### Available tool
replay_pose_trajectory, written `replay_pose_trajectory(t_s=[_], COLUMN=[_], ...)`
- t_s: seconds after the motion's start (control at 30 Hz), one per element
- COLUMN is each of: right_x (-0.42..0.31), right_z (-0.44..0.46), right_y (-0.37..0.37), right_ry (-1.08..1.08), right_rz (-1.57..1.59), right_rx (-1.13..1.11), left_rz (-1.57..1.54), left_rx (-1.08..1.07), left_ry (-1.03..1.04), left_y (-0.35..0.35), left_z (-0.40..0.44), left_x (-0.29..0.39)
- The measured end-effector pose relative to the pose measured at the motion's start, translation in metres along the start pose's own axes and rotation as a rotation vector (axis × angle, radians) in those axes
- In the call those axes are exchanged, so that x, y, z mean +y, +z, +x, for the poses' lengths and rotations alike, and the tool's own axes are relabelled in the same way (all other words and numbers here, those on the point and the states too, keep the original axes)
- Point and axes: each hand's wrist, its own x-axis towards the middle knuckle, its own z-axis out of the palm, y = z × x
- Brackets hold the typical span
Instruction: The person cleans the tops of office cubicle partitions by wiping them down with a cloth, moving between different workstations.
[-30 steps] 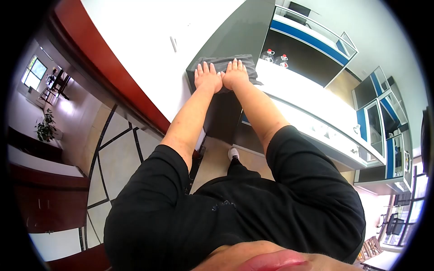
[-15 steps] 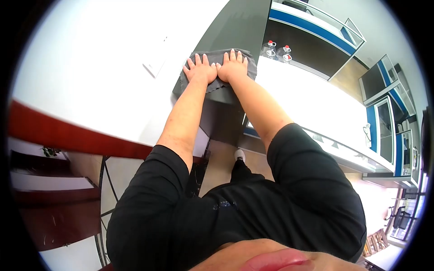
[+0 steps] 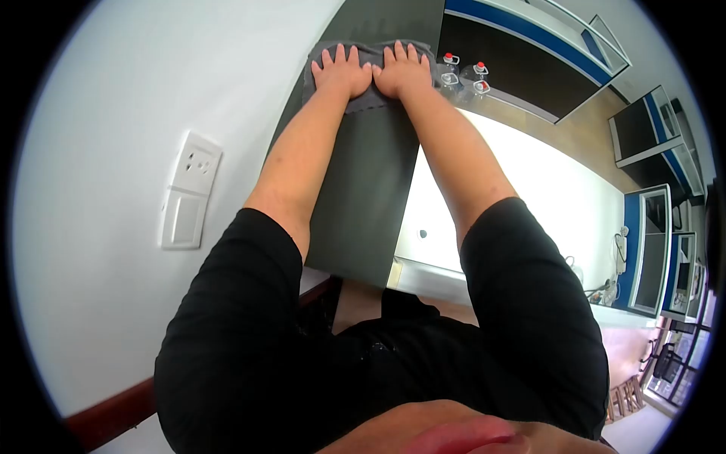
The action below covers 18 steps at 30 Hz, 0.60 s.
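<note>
Softly creased, the grey cloth (image 3: 369,100) lies under left hand (image 3: 344,76) and right hand (image 3: 404,76).

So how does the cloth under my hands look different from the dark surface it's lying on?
The cloth is rumpled, with an uneven, wavy edge; the dark surface looks flat and smooth, with straight sides. The cloth is much smaller, covering only part of the dark surface, which runs on beyond it. Your left hand and right hand rest on the cloth, not directly on the dark surface. Both are greyish.
</note>
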Motion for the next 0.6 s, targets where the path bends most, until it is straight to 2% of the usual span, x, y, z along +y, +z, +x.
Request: replay_pose_trajectory(t_s=[0.27,0.3,0.37,0.6], right_x=[0.028,0.029,0.025,0.026], right_z=[0.126,0.127,0.116,0.148], right_y=[0.013,0.001,-0.038,-0.015], right_ry=[-0.034,-0.03,-0.069,-0.039], right_rz=[0.011,0.011,0.136,0.094], right_rx=[0.034,0.037,-0.095,-0.067], left_rz=[0.017,0.017,0.03,0.038], left_rx=[0.024,0.026,0.038,0.035], left_ry=[0.002,0.007,0.014,0.052], left_y=[0.007,0.007,0.01,0.006], left_z=[0.12,0.132,0.15,0.172], left_x=[0.013,0.014,0.014,0.015])
